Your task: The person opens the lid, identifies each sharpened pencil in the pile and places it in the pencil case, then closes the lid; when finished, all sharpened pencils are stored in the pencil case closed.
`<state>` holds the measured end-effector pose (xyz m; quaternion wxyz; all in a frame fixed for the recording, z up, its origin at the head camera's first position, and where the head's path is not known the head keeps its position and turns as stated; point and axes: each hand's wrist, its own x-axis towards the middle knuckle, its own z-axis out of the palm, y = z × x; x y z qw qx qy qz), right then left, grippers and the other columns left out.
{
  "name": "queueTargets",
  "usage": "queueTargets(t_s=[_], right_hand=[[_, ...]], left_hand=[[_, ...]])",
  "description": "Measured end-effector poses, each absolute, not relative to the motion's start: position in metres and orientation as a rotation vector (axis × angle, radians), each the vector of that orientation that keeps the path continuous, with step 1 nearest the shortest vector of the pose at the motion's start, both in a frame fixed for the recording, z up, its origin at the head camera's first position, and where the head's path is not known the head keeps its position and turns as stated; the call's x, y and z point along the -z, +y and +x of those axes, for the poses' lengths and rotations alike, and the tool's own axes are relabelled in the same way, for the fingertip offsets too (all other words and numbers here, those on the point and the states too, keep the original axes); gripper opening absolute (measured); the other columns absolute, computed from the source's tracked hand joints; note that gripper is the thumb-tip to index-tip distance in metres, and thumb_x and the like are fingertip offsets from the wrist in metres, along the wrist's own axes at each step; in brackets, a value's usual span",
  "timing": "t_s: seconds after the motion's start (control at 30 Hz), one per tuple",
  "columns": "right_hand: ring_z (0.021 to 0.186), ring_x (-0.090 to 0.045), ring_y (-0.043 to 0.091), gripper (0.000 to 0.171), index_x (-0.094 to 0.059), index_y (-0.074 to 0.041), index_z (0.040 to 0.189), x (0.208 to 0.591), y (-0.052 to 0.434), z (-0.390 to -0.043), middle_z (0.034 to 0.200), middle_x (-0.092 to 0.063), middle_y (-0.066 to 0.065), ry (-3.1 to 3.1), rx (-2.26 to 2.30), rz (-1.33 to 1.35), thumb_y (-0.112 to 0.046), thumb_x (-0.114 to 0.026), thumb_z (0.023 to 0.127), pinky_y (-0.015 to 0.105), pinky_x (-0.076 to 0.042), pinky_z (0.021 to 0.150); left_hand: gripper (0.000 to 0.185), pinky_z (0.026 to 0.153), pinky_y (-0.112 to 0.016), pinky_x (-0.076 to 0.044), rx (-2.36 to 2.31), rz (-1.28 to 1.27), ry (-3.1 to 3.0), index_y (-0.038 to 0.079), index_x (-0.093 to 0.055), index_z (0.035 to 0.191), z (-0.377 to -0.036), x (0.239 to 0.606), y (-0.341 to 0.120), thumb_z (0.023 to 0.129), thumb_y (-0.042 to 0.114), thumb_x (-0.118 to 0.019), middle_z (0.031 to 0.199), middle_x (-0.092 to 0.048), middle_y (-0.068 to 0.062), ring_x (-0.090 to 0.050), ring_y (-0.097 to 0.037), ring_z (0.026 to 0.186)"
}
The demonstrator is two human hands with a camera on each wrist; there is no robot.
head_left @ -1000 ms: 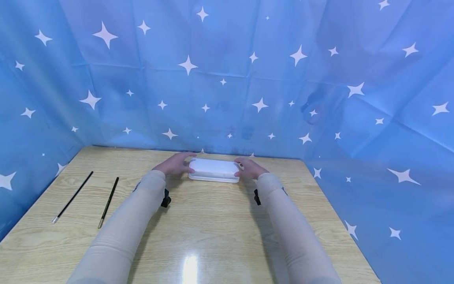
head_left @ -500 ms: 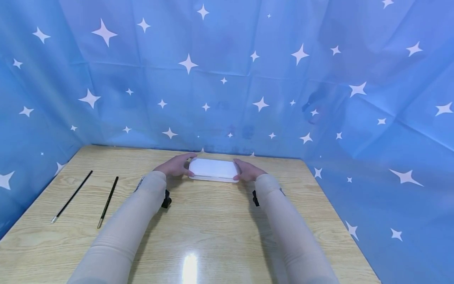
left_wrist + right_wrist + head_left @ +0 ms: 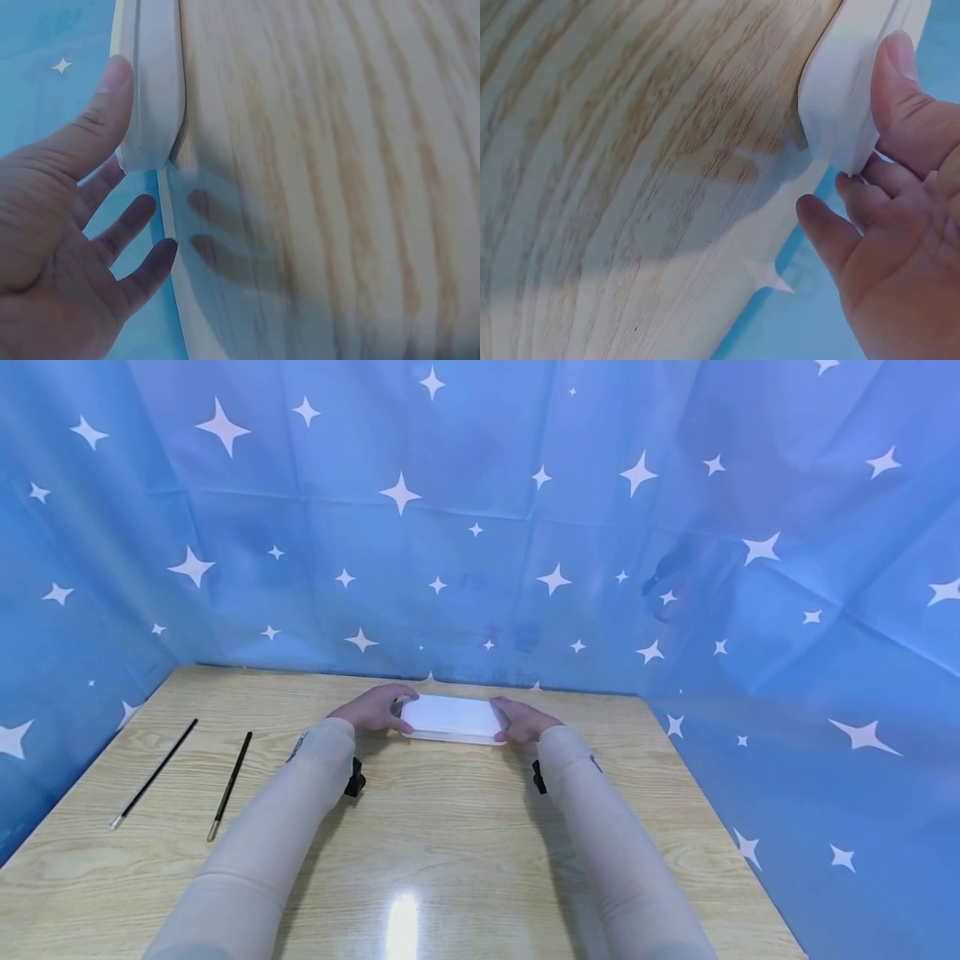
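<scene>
A flat white box (image 3: 453,717) lies near the far edge of the wooden table (image 3: 450,843). My left hand (image 3: 372,708) holds its left end, and my right hand (image 3: 525,720) holds its right end. In the left wrist view the thumb lies along the box (image 3: 154,82), while the other fingers (image 3: 135,221) spread past its corner. The right wrist view is similar: the thumb lies on the box (image 3: 847,97), and the fingers (image 3: 832,225) reach behind it. Whether the box rests on the table or is raised slightly is unclear.
Two thin black sticks with pale tips (image 3: 153,774) (image 3: 229,787) lie side by side on the left of the table. A blue cloth with white stars (image 3: 480,527) hangs close behind the table and along both sides. A light glare sits at the near middle.
Both hands have drawn in against the ends of the box; the right hand shifted slightly left. The box stays in about the same spot.
</scene>
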<state>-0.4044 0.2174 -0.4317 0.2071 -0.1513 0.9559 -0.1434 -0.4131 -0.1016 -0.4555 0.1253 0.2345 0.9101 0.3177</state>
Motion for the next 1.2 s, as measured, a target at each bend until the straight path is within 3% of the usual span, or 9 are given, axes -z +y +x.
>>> queueTargets(t_s=[0.53,1.2], right_hand=[[0.148,-0.031,0.034,0.082,-0.028,-0.016,0.161,0.433,0.214,-0.404,0.163,-0.033,0.012,2.776,0.346,-0.319,-0.022,-0.074,0.094,0.050,-0.025,0.121],[0.153,-0.019,0.032,0.083,-0.027,-0.020,0.162,0.438,0.217,-0.397,0.167,-0.023,0.004,2.723,0.604,-0.279,-0.012,-0.073,0.093,0.049,-0.015,0.124]], left_hand=[[0.083,0.120,-0.056,-0.025,-0.879,0.514,2.711,0.017,-0.045,0.153,-0.410,0.448,-0.091,0.082,0.029,-0.087,0.160,-0.038,-0.013,-0.030,-0.037,0.148],[0.086,0.120,-0.059,-0.021,-0.906,0.400,2.694,0.018,-0.044,0.155,-0.407,0.452,-0.091,0.082,0.025,-0.087,0.161,-0.035,-0.014,-0.026,-0.040,0.149]])
